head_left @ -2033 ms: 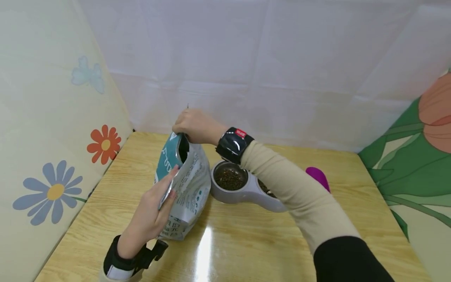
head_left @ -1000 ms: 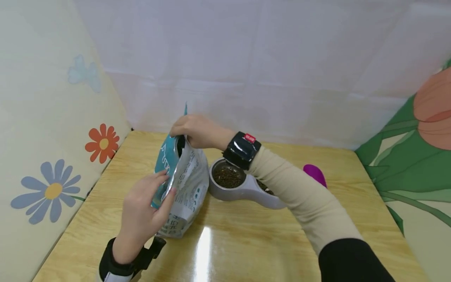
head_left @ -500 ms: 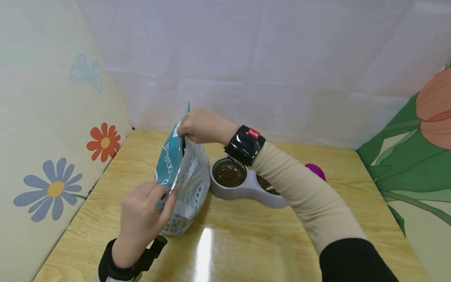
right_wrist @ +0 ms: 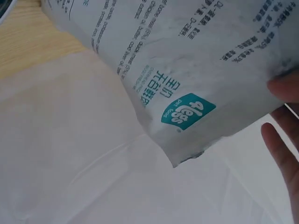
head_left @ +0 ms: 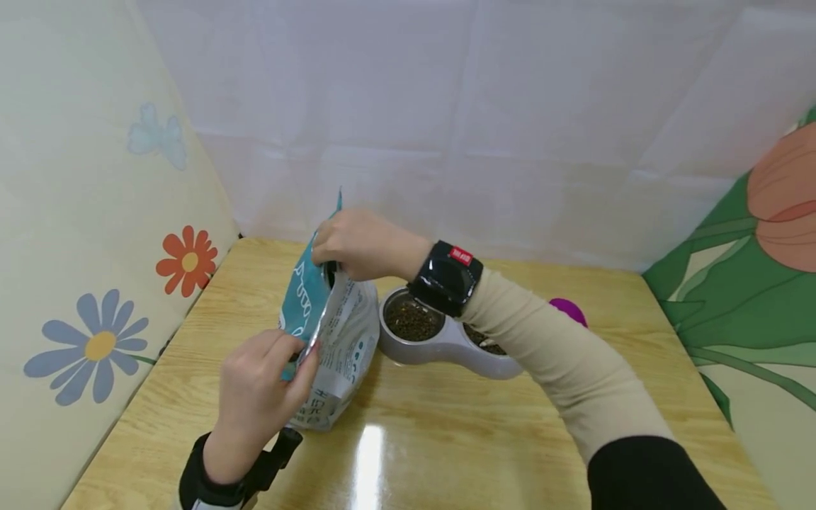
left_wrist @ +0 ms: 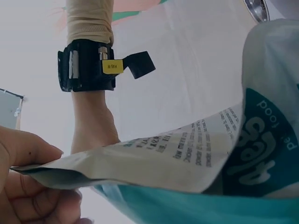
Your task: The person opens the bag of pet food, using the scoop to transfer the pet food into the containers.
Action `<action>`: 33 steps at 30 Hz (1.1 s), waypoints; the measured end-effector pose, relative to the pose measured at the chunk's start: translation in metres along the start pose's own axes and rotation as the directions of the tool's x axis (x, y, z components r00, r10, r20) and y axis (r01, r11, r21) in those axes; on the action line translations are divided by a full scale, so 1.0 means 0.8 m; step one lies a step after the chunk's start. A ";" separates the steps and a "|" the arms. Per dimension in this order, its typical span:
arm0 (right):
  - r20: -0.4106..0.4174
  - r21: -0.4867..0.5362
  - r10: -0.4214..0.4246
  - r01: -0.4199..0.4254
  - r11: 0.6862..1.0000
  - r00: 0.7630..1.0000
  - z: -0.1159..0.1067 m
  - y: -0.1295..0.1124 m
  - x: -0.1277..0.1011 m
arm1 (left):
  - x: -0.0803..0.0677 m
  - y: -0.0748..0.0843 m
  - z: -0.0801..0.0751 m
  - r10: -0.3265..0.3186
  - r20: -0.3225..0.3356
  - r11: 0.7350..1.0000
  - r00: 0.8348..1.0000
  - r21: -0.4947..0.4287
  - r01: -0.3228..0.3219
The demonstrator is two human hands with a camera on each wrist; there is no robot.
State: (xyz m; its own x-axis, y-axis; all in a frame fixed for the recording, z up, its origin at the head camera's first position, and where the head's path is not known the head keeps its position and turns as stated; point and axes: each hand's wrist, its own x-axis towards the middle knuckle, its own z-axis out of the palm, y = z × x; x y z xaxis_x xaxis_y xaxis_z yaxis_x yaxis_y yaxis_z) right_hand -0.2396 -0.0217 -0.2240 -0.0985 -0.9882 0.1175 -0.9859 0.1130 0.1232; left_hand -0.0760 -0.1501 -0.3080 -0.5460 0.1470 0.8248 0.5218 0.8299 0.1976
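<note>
A pet food bag [head_left: 353, 326], teal in front and silver-white with print on its side, stands upright on the left of the table. My left hand [head_left: 258, 389] pinches the near end of its mouth between thumb and fingers. At the far end of the mouth, my right hand [head_left: 366, 244] grips the rim from above. A small dark gap shows under the right hand, while the edges lie close together toward the left. In the left wrist view, thumb and fingers hold the folded bag edge [left_wrist: 70, 170]. The right wrist view shows a thumb [right_wrist: 285, 88] against the printed side.
Touching or close by the bag's right side is a grey double bowl [head_left: 440, 348] with brown kibble [head_left: 413, 322] in both cups. My right forearm crosses over its right cup. A purple object [head_left: 569, 310] shows partly behind the sleeve. A white cloth [head_left: 408, 106] hangs at the back.
The left hand has gone from loosely spread fingers along the bag's edge to pinching its near corner. The bag's mouth has narrowed. The right hand stays at the far end, shifting slightly.
</note>
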 end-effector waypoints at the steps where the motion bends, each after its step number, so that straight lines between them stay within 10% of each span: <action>1: 0.003 -0.017 0.007 -0.007 1.000 1.000 0.000 -0.002 0.001 | 0.000 0.000 0.001 0.001 -0.001 1.000 1.000 0.002 -0.001; 33: -0.193 -0.151 0.051 -0.082 0.985 0.980 0.027 -0.019 -0.004 | -0.010 -0.009 0.011 0.024 -0.050 0.998 0.998 -0.049 -0.027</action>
State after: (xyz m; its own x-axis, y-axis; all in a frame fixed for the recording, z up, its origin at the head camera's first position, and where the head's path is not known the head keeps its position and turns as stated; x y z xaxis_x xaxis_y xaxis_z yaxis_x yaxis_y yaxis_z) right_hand -0.2269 -0.0227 -0.2474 -0.1212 -0.9423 0.3121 -0.9429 0.2076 0.2605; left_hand -0.0807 -0.1528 -0.3208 -0.4995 0.1397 0.8550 0.5678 0.7982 0.2013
